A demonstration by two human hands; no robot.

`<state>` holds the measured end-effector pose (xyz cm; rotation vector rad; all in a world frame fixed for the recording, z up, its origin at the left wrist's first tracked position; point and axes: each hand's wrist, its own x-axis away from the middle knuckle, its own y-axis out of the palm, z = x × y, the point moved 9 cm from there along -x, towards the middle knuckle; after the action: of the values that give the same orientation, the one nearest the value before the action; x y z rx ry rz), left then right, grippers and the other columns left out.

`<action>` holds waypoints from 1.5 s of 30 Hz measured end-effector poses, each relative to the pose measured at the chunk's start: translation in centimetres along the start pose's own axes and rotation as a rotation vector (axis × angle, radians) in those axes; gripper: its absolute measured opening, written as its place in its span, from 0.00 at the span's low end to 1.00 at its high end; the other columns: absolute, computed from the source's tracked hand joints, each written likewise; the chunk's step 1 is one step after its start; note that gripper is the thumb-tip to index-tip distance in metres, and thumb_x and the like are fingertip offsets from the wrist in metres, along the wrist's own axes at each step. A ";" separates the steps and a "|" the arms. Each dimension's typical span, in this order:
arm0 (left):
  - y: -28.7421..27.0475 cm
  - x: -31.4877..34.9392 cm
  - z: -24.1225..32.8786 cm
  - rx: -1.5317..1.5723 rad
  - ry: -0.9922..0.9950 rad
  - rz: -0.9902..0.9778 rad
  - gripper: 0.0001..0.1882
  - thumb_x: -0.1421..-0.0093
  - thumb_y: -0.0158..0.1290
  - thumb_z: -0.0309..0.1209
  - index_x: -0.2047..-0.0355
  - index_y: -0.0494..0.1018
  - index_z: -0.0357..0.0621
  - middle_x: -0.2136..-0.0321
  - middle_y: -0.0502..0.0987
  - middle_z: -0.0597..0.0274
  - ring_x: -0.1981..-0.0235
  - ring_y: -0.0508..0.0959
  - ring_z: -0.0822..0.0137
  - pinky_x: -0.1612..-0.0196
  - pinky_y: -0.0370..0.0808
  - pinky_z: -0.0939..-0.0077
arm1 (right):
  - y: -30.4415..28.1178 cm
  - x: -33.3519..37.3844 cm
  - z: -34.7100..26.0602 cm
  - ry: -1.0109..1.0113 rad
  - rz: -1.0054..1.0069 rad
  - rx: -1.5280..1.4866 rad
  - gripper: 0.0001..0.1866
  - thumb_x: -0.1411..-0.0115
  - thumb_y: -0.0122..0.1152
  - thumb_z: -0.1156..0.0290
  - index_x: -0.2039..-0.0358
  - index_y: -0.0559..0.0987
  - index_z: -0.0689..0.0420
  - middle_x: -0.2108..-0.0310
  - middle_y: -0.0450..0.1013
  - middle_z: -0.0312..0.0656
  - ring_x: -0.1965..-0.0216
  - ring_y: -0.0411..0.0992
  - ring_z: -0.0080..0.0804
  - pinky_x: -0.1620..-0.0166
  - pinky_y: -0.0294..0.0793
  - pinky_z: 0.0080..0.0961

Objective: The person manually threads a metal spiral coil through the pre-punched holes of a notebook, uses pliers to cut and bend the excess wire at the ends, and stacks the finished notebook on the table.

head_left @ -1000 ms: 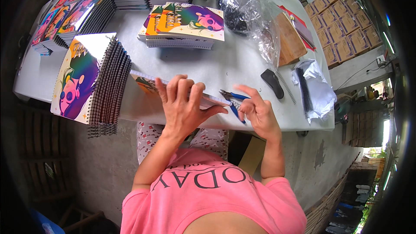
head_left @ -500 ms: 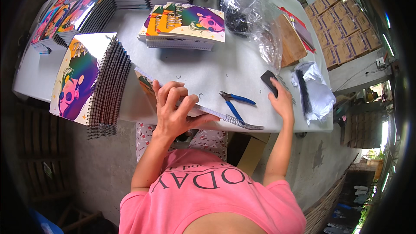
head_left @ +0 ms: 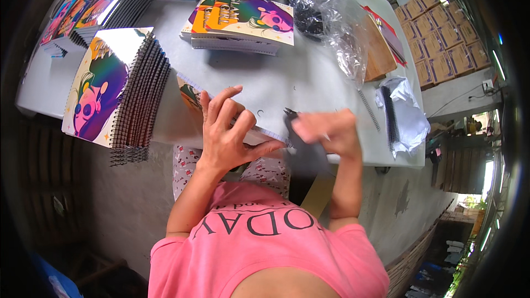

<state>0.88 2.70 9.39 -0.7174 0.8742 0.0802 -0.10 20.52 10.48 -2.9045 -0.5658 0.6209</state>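
My left hand [head_left: 226, 132] grips a notebook [head_left: 189, 95] at the table's near edge, thumb on the near side and fingers bent over the far side. Most of the notebook is hidden by that hand. Its right end meets a dark, motion-blurred block [head_left: 310, 160] held in my right hand [head_left: 331, 132], which is smeared too. The wire coil at that end is covered by the block. Tips of the cutting pliers [head_left: 290, 112] poke out beside the right fingers; their blue handles are hidden. A small wire clipping [head_left: 260, 113] lies close by.
Coil-bound notebooks [head_left: 94, 94] stand stacked at left, more stacks [head_left: 116, 0] behind. A short pile of notebooks [head_left: 237, 22] sits mid-table. Rightward are a clear plastic bag [head_left: 326, 11], a wooden board [head_left: 380, 49], a loose coil [head_left: 369, 109] and crumpled white paper [head_left: 408, 113].
My right hand has picked up the black block from the table's right side and brought it left to the notebook's end, over the pliers. The left hand keeps its grip.
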 end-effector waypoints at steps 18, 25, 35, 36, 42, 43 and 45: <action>0.4 0.2 -0.8 0.106 -0.058 0.043 0.43 0.65 0.64 0.60 0.54 0.66 0.46 0.67 0.70 0.60 0.45 0.64 0.58 0.37 0.34 0.42 | 1.9 -2.9 -0.4 -0.293 -0.051 -0.119 0.14 0.65 0.63 0.86 0.74 0.83 0.61 0.69 0.78 0.45 0.66 0.77 0.32 0.63 0.75 0.23; -4.2 -2.0 -4.8 -0.188 -0.085 0.106 0.42 0.77 0.60 0.69 0.73 0.70 0.45 0.70 0.64 0.59 0.55 0.64 0.53 0.46 0.51 0.38 | 2.4 -4.3 0.8 -0.310 0.013 -0.699 0.13 0.57 0.57 0.90 0.69 0.82 0.64 0.67 0.77 0.52 0.65 0.76 0.37 0.60 0.75 0.26; -4.3 -1.6 -4.3 0.010 -0.070 0.247 0.38 0.80 0.66 0.62 0.82 0.65 0.43 0.62 0.58 0.54 0.56 0.60 0.51 0.55 0.62 0.54 | 4.3 -8.3 3.5 0.081 -0.080 0.378 0.05 0.49 0.61 0.73 0.75 0.83 0.59 0.72 0.78 0.51 0.67 0.77 0.45 0.62 0.76 0.33; -4.4 -1.7 -4.5 0.019 -0.072 0.265 0.38 0.81 0.68 0.61 0.81 0.65 0.43 0.61 0.57 0.54 0.57 0.60 0.52 0.55 0.63 0.54 | 2.8 -8.3 4.6 0.139 0.016 0.339 0.06 0.52 0.60 0.80 0.73 0.83 0.61 0.70 0.78 0.50 0.67 0.77 0.42 0.60 0.76 0.31; -3.6 -0.7 -6.8 0.179 -0.247 0.237 0.43 0.81 0.73 0.53 0.68 0.65 0.45 0.60 0.55 0.52 0.55 0.62 0.54 0.60 0.70 0.62 | 3.9 -8.7 3.2 0.049 -0.115 0.251 0.10 0.53 0.59 0.84 0.70 0.83 0.59 0.69 0.78 0.52 0.64 0.77 0.43 0.59 0.76 0.30; -3.2 -0.4 -7.0 0.213 -0.276 0.235 0.44 0.81 0.73 0.53 0.66 0.64 0.45 0.60 0.55 0.52 0.55 0.62 0.55 0.60 0.70 0.62 | 2.4 -8.5 4.2 0.104 0.028 0.282 0.10 0.53 0.59 0.84 0.70 0.83 0.59 0.69 0.78 0.52 0.64 0.77 0.43 0.59 0.76 0.30; -2.7 0.7 -7.8 0.262 -0.354 0.250 0.46 0.82 0.73 0.52 0.64 0.63 0.45 0.59 0.56 0.53 0.55 0.63 0.56 0.61 0.71 0.63 | 4.9 -7.9 0.0 -0.285 -0.220 -0.602 0.15 0.58 0.63 0.86 0.68 0.83 0.57 0.63 0.78 0.45 0.61 0.77 0.32 0.57 0.75 0.23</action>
<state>-2.97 -4.24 7.08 -0.3317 0.6152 0.3007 -5.18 12.98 12.46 -3.2244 -1.2887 0.9824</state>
